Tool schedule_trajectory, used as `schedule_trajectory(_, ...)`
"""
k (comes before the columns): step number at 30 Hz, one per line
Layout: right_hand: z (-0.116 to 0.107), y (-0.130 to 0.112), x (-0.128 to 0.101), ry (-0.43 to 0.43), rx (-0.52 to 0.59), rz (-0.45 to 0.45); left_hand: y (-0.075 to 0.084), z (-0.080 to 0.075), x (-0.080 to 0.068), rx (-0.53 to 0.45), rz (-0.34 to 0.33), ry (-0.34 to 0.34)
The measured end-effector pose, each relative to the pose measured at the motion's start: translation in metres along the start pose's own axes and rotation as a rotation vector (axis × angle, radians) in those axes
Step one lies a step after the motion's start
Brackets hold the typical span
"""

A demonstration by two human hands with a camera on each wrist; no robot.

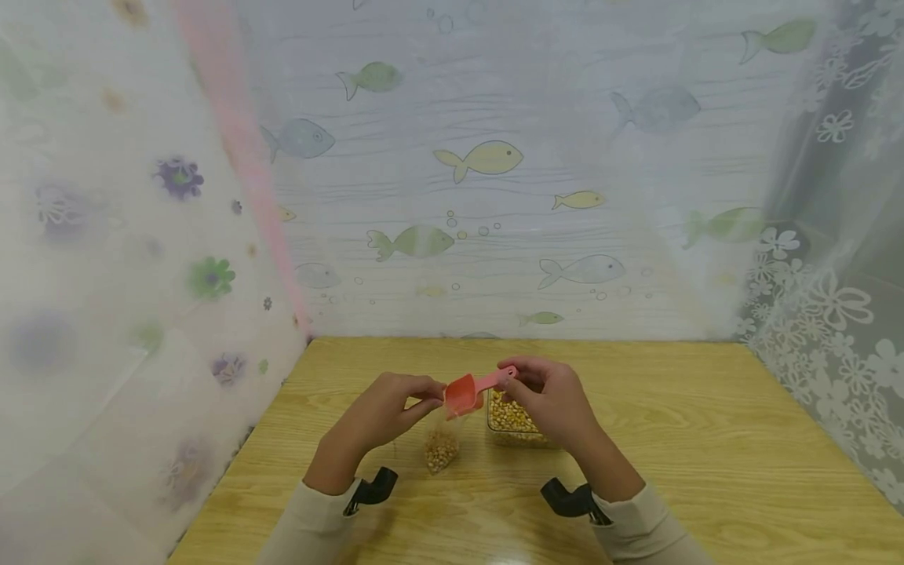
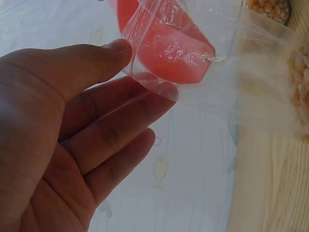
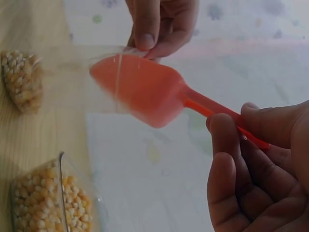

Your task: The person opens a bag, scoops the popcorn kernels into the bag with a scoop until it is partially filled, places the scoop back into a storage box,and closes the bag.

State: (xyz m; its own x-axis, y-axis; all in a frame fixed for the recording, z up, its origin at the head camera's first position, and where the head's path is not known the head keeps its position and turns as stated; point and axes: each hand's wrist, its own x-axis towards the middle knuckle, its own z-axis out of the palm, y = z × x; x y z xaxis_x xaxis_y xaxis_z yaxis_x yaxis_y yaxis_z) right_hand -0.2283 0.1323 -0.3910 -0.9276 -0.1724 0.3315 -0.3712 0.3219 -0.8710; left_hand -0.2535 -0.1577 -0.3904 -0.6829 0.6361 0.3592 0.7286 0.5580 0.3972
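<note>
Now left hand (image 1: 384, 412) pinches bag (image 1: 443, 439) mouth; right hand (image 1: 554, 400) grips scoop (image 1: 469, 390) handle.

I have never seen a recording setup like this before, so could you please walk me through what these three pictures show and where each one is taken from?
There is no machine here: a person works with two bare hands and wears three cameras. The wide picture comes from a camera on the head, looking down at a wooden table with printed curtains around it. The other two come from cameras strapped to the wrists, each looking at its own hand from close by.

The left hand pinches the top edge of a small clear plastic bag, which hangs down and has corn kernels at its bottom. The right hand grips the handle of a pink scoop, whose bowl sits at the bag's open mouth. On the table, by the right hand, stands a clear container of corn kernels.
</note>
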Motion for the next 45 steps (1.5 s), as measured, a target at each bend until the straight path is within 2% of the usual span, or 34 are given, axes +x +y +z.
schedule_trajectory(6,0.002,-0.002,-0.004,0.015,-0.076,-0.061,0.001,0.001,0.0,0.001,0.0,0.004)
schedule_trajectory(13,-0.001,-0.006,-0.006,0.011,-0.095,-0.094,0.002,0.001,0.001,0.003,-0.003,0.0)
schedule_trajectory(22,-0.012,-0.003,-0.003,0.007,0.03,-0.097,0.0,0.003,0.001,0.012,0.028,0.028)
schedule_trajectory(34,-0.037,-0.001,0.001,0.039,0.068,-0.042,-0.001,0.001,-0.001,0.012,0.034,0.019)
schedule_trajectory(45,-0.066,0.013,0.003,0.06,0.009,0.045,0.0,0.0,-0.002,0.01,0.035,0.018)
